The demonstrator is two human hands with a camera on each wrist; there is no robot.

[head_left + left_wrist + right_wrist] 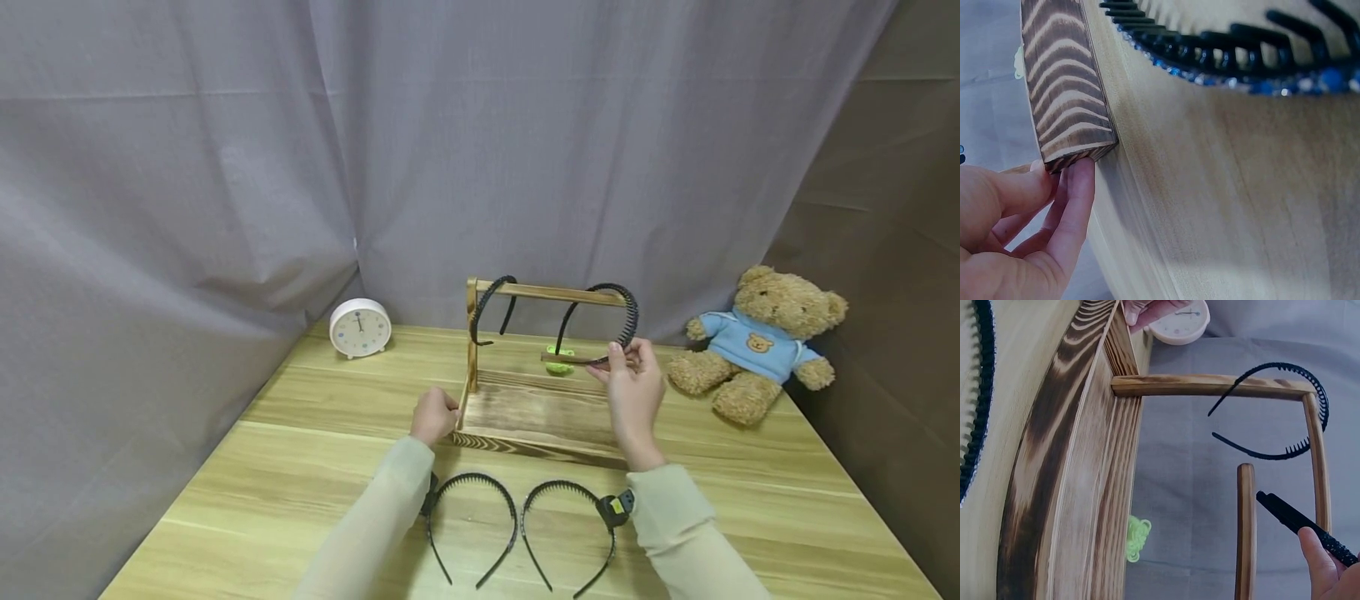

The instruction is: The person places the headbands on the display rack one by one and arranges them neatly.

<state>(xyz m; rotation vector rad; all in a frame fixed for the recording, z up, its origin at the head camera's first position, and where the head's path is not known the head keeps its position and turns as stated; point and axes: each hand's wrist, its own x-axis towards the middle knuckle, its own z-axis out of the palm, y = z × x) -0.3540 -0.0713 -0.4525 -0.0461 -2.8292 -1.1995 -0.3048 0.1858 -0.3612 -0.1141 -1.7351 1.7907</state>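
Note:
My left hand (435,415) grips the front left corner of a wooden rack (540,408), thumb and fingers at the end of its striped base in the left wrist view. With my right hand (637,396) I pinch a black toothed headband (632,310) by its lower right side. This headband arches over the right part of the rack's top bar (555,293); its two ends point left in the right wrist view. Another black headband (480,310) hangs at the left end of the top bar. The rack's right side is partly hidden by my right hand.
Two more black toothed headbands lie on the table in front, one left (480,477) and one right (558,485). A white clock (360,328) stands back left. A teddy bear (757,346) sits at right. Something bright green (558,367) is behind the rack.

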